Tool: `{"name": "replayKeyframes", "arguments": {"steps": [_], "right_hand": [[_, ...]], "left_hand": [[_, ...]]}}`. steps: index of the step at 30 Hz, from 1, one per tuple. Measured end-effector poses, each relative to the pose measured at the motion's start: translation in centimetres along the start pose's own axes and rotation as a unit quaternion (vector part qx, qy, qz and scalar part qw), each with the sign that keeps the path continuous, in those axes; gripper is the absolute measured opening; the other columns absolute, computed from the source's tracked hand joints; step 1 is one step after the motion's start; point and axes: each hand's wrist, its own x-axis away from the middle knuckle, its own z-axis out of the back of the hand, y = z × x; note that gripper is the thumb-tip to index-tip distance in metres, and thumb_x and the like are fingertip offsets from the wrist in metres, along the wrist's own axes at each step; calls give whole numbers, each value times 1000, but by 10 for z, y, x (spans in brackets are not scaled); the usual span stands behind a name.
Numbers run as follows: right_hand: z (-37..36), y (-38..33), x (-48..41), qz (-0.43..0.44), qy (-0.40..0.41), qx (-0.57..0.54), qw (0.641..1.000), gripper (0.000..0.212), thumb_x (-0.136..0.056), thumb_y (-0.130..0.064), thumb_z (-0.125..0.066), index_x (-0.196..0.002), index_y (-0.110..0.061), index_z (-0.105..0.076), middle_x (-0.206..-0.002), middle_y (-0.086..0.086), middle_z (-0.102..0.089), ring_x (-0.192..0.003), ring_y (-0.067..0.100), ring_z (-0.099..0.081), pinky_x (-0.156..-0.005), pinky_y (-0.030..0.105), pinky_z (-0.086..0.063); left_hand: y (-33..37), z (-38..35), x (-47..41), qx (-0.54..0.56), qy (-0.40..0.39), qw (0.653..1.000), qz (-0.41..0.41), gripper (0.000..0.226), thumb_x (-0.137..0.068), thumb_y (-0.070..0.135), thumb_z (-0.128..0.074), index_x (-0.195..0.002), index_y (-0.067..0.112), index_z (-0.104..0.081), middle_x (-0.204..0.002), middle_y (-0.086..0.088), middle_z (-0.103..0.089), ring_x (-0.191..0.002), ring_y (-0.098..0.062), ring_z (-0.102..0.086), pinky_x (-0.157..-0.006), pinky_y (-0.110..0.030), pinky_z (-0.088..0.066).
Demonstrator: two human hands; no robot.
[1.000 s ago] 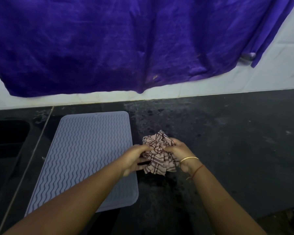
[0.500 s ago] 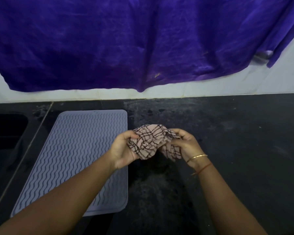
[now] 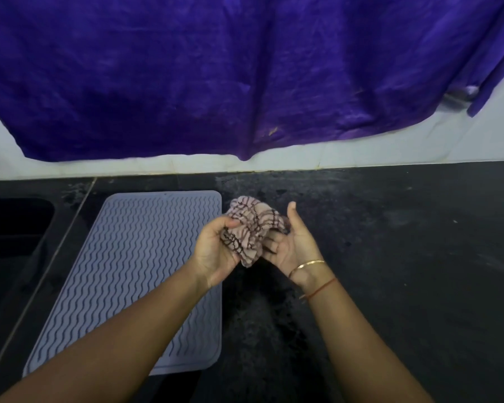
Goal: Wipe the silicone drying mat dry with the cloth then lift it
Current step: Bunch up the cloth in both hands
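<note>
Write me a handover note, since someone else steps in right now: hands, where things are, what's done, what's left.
Left hand: closed on the bunched checked cloth, held above the counter.
Right hand: palm up, thumb raised, fingers loosely under the cloth's right side.
Silicone drying mat: flat on the dark counter, left of the hands, beside the sink. The left forearm crosses over its near corner.
Done: cloth picked up and gathered.
Left: wipe the mat, then lift it. The cloth is not touching it yet. Whether the mat is wet cannot be told.
</note>
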Motion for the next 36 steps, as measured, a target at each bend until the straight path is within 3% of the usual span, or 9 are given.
{"name": "replayKeyframes", "arguments": {"steps": [3, 7, 13, 18, 24, 27, 29, 33, 36], "right_hand": [[-4, -8, -7, 78, 64, -20, 995, 51, -88, -21, -61, -133, -19, -37, -111, 10, -63, -90, 22, -63, -76, 37, -53], [1, -18, -6, 131, 62, 83, 986, 60, -83, 0, -63, -132, -23, -37, -112, 4, -59, -93, 20, -63, -75, 36, -53], [16, -28, 0, 157, -34, 158, 974, 71, -77, 16, -60, -129, -28, -43, -116, 5, -57, -101, 18, -61, -78, 29, -57], [22, -33, 4, 78, -31, 253, 964, 86, -69, 14, -71, -133, -31, -36, -131, 17, -52, -115, 30, -57, -93, 46, -51], [12, -39, 3, 111, 138, 585, 792, 45, -65, -7, -81, -106, -10, -62, -101, 7, -63, -96, 22, -60, -76, 24, -45], [16, -45, 6, 145, 164, 637, 739, 35, -69, -18, -79, -103, -13, -70, -107, 10, -69, -101, 25, -62, -86, 26, -47], [21, -46, 9, 147, 156, 609, 763, 27, -69, -23, -80, -94, -16, -72, -101, 12, -70, -97, 26, -63, -89, 33, -50], [27, -37, 15, 72, 80, 425, 899, 17, -75, -14, -76, -89, -8, -68, -85, 9, -72, -79, 22, -67, -75, 32, -55], [32, -26, 14, 14, 58, 333, 941, 13, -80, -15, -72, -92, -11, -71, -84, 9, -75, -74, 20, -72, -66, 29, -60]], "left_hand": [[-9, 8, 2, -99, 26, 995, -11, 57, -77, 24, -51, -125, -5, -53, -127, -23, -56, -114, -34, -51, -103, -46, -36], [-3, 13, 2, -214, 35, 976, -25, 50, -76, 42, -58, -111, 6, -64, -113, -14, -67, -104, -25, -62, -92, -40, -46], [4, 18, -12, -195, 72, 978, -4, 46, -78, 6, -69, -115, 18, -43, -104, -12, -68, -86, -18, -69, -70, -28, -54], [-1, 14, -17, -277, 52, 957, -71, 57, -82, -12, -60, -122, 25, -45, -94, -9, -68, -85, -18, -67, -67, -24, -54], [-12, 10, -22, -596, 99, 782, -152, 30, -85, 5, -64, -113, 15, -59, -103, -2, -63, -91, -13, -61, -78, -21, -49], [-13, 18, -20, -660, 119, 714, -203, 17, -86, 24, -66, -101, 17, -61, -101, 0, -47, -89, -12, -50, -77, -19, -39], [-11, 21, -20, -663, 101, 712, -208, 19, -88, 29, -62, -101, 15, -57, -104, 1, -44, -94, -12, -47, -78, -19, -35], [-16, 21, -18, -638, 65, 752, -154, 14, -94, 33, -50, -96, 20, -47, -85, -8, -62, -78, -22, -61, -64, -38, -45], [-28, 27, -18, -620, 82, 770, -124, 18, -96, 40, -43, -91, 23, -45, -75, 1, -58, -67, -9, -57, -54, -25, -42]]}}
